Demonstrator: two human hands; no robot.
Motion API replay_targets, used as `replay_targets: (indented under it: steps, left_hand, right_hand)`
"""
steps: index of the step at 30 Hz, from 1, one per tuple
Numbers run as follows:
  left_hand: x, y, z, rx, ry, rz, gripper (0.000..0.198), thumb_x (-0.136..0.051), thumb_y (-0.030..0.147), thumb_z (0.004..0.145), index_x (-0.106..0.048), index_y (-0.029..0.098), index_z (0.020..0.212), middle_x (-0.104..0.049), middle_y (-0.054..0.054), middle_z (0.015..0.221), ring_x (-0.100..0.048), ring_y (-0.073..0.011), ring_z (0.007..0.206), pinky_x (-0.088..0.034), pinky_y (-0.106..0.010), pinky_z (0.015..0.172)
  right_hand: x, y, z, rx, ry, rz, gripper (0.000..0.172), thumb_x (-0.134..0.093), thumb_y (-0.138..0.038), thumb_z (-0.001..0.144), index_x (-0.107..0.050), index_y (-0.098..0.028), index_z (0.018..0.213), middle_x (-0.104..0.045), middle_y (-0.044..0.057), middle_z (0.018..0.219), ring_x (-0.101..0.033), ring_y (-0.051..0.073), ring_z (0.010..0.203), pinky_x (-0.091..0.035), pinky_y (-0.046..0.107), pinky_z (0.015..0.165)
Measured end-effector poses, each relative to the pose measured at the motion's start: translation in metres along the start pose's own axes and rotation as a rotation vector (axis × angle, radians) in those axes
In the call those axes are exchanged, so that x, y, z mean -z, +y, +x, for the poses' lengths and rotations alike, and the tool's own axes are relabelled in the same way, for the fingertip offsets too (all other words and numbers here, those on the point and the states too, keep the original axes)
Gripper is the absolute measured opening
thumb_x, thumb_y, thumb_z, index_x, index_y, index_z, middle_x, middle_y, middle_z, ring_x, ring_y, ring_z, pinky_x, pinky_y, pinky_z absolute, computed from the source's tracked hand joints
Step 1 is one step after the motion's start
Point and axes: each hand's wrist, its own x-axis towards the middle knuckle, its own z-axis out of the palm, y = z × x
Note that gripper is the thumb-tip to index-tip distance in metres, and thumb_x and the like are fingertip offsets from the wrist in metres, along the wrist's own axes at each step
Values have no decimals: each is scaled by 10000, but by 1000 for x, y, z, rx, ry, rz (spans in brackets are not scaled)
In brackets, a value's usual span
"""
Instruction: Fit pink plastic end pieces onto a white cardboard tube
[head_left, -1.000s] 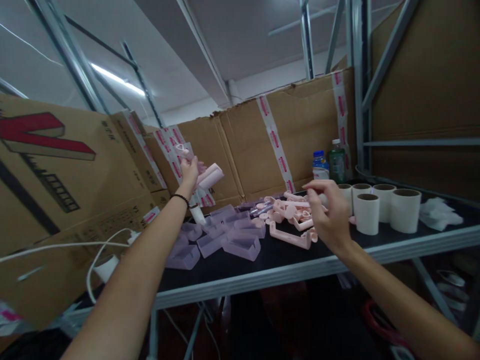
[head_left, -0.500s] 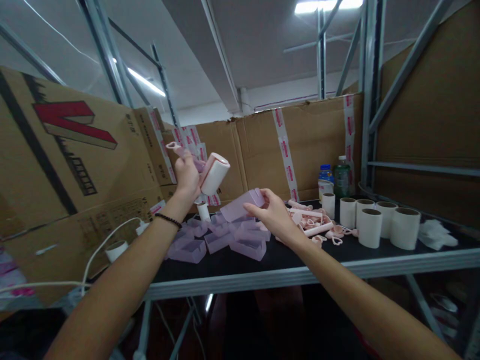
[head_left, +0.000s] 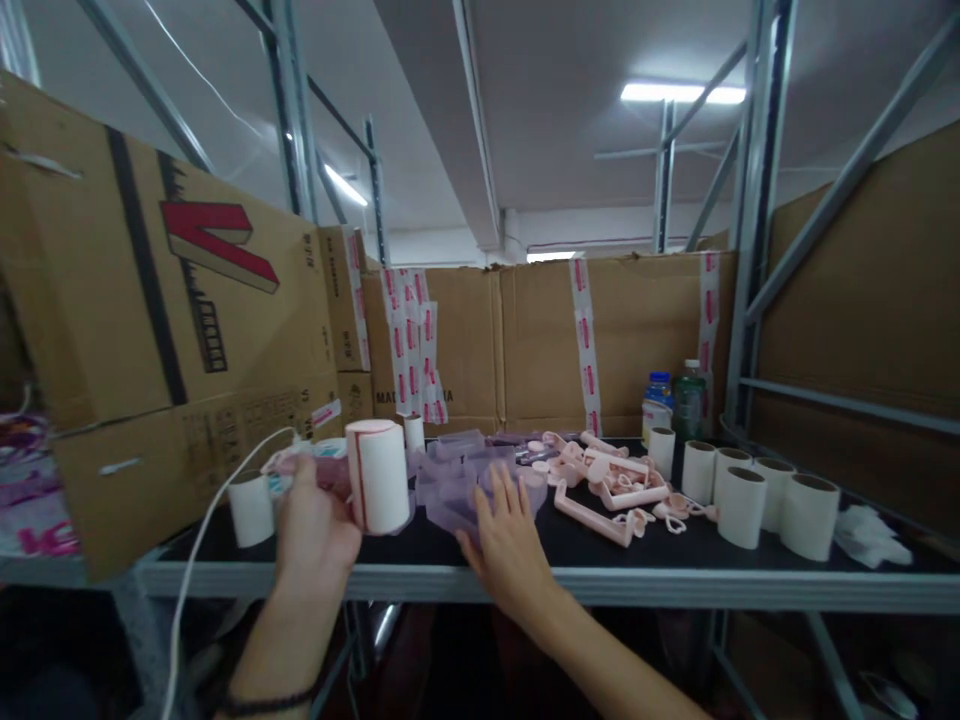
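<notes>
While my left hand stays curled around a smooth, mauve-tinted handle, the fat matte-white roll at its end stands nearly upright just above the shelf's front edge, pink showing along its side and top. My right hand is palm down, fingers spread wide over the translucent purple covers — thin, angular, trough-like plastic pieces heaped over one another. I touch the pile, but whether I pinch any one piece I cannot tell.

Right of the covers lies a tangle of glossy pale-pink plastic parts, bent bars and small loops among them. Beyond it stand white rolls, hollow cylinders with brown cores, beside a crumpled white wad. All of it sits on the black shelf top, edged in grey metal.

Behind the rolls are two bottles: a clear one with green liquid and a blue-capped one — what the second holds is too small to make out
</notes>
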Motion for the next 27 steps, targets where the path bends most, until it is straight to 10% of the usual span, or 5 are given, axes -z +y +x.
replay_targets:
  steps: [9, 14, 17, 21, 27]
  left_hand:
    - [-7, -26, -117, 181, -246, -68, 415, -755, 653, 795, -623, 284, 931, -726, 4, 836, -699, -198, 737, -598, -312, 677]
    - [-6, -36, -115, 101, -633, 436, 557, -678, 802, 733, -625, 268, 585, -662, -52, 599, -645, -256, 578, -543, -391, 602]
    - [-2, -31, -118, -126, -664, 714, 714, -473, 834, 831, -479, 284, 377, -548, -74, 445, -562, -256, 460, -473, -420, 546]
    - [-1, -18, -163, -238, -819, 585, 363, -560, 716, 856, -790, 446, 931, -787, -70, 966, -737, -371, 945, -587, -503, 819]
    - [-1, -20, -206, 8, -1044, 366, 804, -801, 708, 620, -574, 629, 1387, -751, -20, 1264, -630, -463, 1276, -611, -626, 891]
  right_hand:
    - [71, -42, -41, -176, 39, 1008, 631, -645, -426, 990, -389, -281, 1548, -588, 110, 1500, -614, 289, 1339, -528, 445, 1106]
    - [98, -27, -64, -347, 375, 791, 456, -689, -432, 950, -539, -258, 1344, -702, 86, 1281, -694, 271, 1148, -581, 361, 936]
    - [115, -16, -67, -407, 535, 619, 477, -719, -432, 924, -543, -248, 1327, -685, 115, 1313, -668, 309, 1198, -585, 377, 895]
    - [122, -27, -73, -343, 675, 526, 569, -719, -406, 927, -479, -352, 1440, -600, 84, 1489, -575, 350, 1377, -595, 458, 971]
    - [123, -63, -91, -132, 314, 505, 946, -654, -526, 858, -104, -592, 1624, -360, -191, 1642, -391, 376, 1521, -591, 603, 1027]
